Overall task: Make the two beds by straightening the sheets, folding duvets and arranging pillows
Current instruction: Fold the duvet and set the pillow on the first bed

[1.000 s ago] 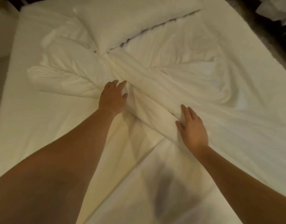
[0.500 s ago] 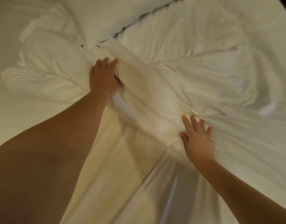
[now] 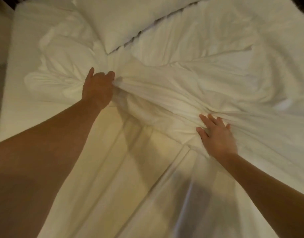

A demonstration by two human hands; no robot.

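Across the middle of the bed, a rumpled white cotton duvet (image 3: pixel 190 86) bunched into a long twisted ridge over the smooth white fitted sheet (image 3: pixel 99 169). Left hand (image 3: pixel 98 88) closed in a fist on a gathered fold at the ridge's left end; right hand (image 3: pixel 216 134) spread flat, fingers (image 3: pixel 205 120) pressing into the folds nearer the lower right. Plump white pillow (image 3: pixel 130 19) lying askew at the head, overlapping the duvet's upper edge. Likely soft, light and bulky, sagging and slipping rather than holding shape. Best gripped with whole fistfuls at an edge or corner, well apart, not mid-bundle, so that the fabric shakes out flat for folding.
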